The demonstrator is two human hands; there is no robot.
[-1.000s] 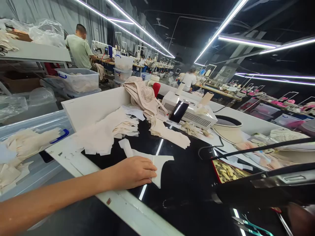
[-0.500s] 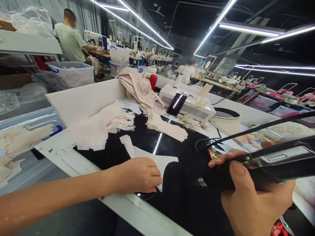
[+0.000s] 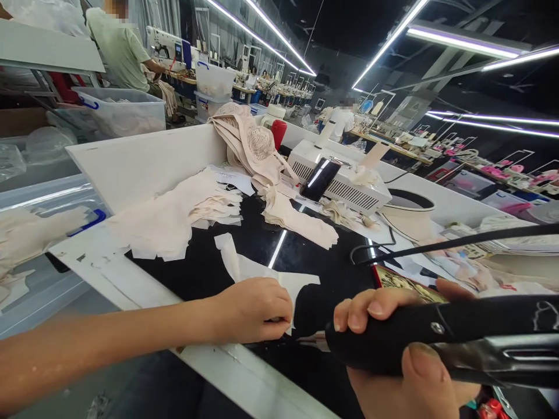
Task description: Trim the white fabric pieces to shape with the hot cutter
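Note:
My left hand [image 3: 257, 308], fingers curled together, holds the lower edge of a white fabric piece [image 3: 301, 283] on the glossy black tabletop [image 3: 257, 244]. At the lower right, my right hand [image 3: 406, 361] is wrapped round a black handheld tool [image 3: 384, 337] with a cord. The tool's narrow metal tip points left, a short distance from my left hand and the fabric. Beyond the fabric lie a stack of beige pieces [image 3: 170, 215] and a smaller beige stack [image 3: 299, 218].
Behind stand a white vented box [image 3: 349, 195] with a phone [image 3: 321, 177] against it, and a red spool [image 3: 278, 134]. A black cord [image 3: 458, 244] crosses above the tool. Red-handled scissors [image 3: 493, 407] lie lower right. A person in light green [image 3: 117, 46] sits far left.
My right hand has moved left with the tool, its tip now closer to my left hand. My left hand's fingers have drawn into a pinch at the fabric edge. The view has shifted slightly.

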